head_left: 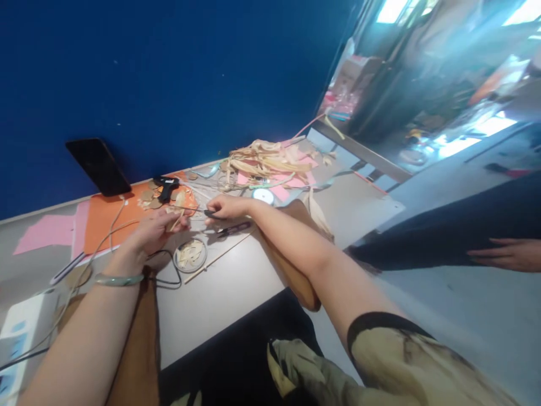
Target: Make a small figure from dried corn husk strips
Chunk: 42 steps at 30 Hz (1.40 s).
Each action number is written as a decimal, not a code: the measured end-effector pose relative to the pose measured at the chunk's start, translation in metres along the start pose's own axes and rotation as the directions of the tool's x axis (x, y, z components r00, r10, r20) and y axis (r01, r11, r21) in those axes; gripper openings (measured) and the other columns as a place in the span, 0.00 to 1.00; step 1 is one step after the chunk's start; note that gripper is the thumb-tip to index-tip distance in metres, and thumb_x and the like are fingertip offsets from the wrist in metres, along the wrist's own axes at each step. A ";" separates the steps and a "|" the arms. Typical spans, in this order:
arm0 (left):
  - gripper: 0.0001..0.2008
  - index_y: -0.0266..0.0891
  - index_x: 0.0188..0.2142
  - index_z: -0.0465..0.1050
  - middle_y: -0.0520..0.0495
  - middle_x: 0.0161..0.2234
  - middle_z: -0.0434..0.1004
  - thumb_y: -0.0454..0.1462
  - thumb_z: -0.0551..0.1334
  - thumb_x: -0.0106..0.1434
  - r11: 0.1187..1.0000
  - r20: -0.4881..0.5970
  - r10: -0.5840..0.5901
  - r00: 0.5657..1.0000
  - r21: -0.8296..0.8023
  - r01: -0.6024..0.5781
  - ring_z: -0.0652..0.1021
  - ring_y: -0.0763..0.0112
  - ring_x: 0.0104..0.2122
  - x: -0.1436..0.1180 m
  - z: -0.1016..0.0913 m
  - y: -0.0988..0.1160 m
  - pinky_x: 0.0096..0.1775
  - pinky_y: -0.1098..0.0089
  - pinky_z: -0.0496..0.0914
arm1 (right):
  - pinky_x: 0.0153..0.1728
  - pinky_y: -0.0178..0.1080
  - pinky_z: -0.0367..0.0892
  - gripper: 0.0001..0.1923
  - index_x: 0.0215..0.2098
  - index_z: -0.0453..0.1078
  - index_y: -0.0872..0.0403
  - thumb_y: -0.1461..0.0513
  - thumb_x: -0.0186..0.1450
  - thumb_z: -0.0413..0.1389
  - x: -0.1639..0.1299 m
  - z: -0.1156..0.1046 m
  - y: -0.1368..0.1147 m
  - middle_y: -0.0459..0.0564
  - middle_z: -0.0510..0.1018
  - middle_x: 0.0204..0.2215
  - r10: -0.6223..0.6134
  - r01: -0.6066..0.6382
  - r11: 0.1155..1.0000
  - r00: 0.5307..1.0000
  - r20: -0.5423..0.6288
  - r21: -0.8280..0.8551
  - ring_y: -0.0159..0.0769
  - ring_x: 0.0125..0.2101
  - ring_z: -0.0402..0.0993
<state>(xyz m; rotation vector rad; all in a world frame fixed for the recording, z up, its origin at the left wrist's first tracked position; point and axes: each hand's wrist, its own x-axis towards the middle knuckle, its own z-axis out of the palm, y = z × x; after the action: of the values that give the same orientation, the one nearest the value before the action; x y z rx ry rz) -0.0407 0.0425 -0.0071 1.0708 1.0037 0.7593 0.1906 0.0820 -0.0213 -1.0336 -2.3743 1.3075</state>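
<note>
My left hand (163, 228) is closed in a pinch on a small pale piece (176, 221) that looks like dried husk. My right hand (228, 207) is wrapped round the black handle of a thin metal tool (211, 214); its shaft points left toward the pale piece, and its exact kind is unclear. Just below the hands stands a round dish (191, 256) of pale cut pieces. A dark pair of snips (234, 228) lies under my right wrist. Behind my left hand rests a black glue gun (168, 190) on an orange sheet (103, 217).
Dried husks (266, 160) are heaped at the back, near a white spool (262, 195). A thin stick (217, 259) lies in front. A phone (99, 166) leans on the blue wall (190, 73). A power strip (25, 332) sits left. Another person's hand (507, 254) shows at right.
</note>
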 end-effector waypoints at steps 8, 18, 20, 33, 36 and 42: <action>0.10 0.31 0.27 0.77 0.50 0.19 0.70 0.40 0.65 0.55 0.993 0.105 0.116 0.988 -0.043 -0.112 0.66 0.79 0.19 -0.008 -0.002 -0.002 0.35 0.70 0.70 | 0.23 0.31 0.46 0.23 0.21 0.52 0.53 0.48 0.54 0.59 -0.007 -0.002 -0.017 0.36 0.54 0.16 -0.035 0.035 0.999 0.999 0.004 -0.021 0.24 0.20 0.49; 0.12 0.32 0.31 0.78 0.46 0.23 0.74 0.41 0.64 0.56 0.986 0.155 0.164 0.974 -0.054 -0.158 0.67 0.77 0.21 -0.001 -0.004 -0.009 0.33 0.71 0.67 | 0.21 0.31 0.46 0.23 0.20 0.52 0.53 0.50 0.54 0.60 -0.006 -0.011 -0.011 0.36 0.56 0.15 -0.022 0.022 1.000 0.999 0.034 0.016 0.23 0.19 0.51; 0.13 0.31 0.32 0.78 0.45 0.23 0.74 0.41 0.64 0.57 0.986 0.146 0.166 0.975 -0.039 -0.162 0.67 0.77 0.22 -0.001 -0.003 -0.009 0.32 0.72 0.66 | 0.21 0.31 0.45 0.23 0.20 0.51 0.53 0.50 0.54 0.60 -0.005 -0.012 -0.009 0.36 0.55 0.15 -0.024 0.023 1.000 0.999 0.031 0.020 0.23 0.19 0.50; 0.12 0.36 0.21 0.75 0.52 0.14 0.63 0.42 0.64 0.54 0.979 0.067 0.184 0.981 0.080 -0.189 0.68 0.75 0.21 0.001 0.000 -0.008 0.39 0.68 0.69 | 0.18 0.31 0.46 0.24 0.20 0.53 0.53 0.48 0.52 0.61 0.005 -0.011 -0.005 0.36 0.56 0.15 0.048 0.052 0.908 0.972 -0.228 0.415 0.22 0.16 0.49; 0.10 0.36 0.25 0.76 0.49 0.20 0.70 0.42 0.66 0.53 0.980 0.066 0.180 0.981 0.071 -0.184 0.69 0.75 0.22 0.004 -0.002 -0.015 0.40 0.67 0.70 | 0.16 0.31 0.45 0.22 0.24 0.55 0.52 0.47 0.55 0.59 0.008 -0.030 -0.016 0.37 0.59 0.17 0.121 0.150 0.805 0.906 -0.406 0.574 0.22 0.15 0.47; 0.11 0.35 0.26 0.76 0.50 0.20 0.71 0.42 0.67 0.52 0.986 0.040 0.140 0.989 0.087 -0.143 0.69 0.75 0.22 0.000 -0.002 -0.012 0.37 0.69 0.71 | 0.19 0.31 0.53 0.18 0.26 0.61 0.55 0.53 0.56 0.63 -0.054 -0.061 -0.073 0.42 0.66 0.19 0.202 0.047 0.925 0.781 -0.591 0.378 0.24 0.19 0.59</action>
<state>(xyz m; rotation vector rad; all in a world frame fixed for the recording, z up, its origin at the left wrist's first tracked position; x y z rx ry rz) -0.0419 0.0389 -0.0188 1.2391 0.9474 0.8140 0.2267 0.0583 0.0795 -1.2126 -1.5302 1.1407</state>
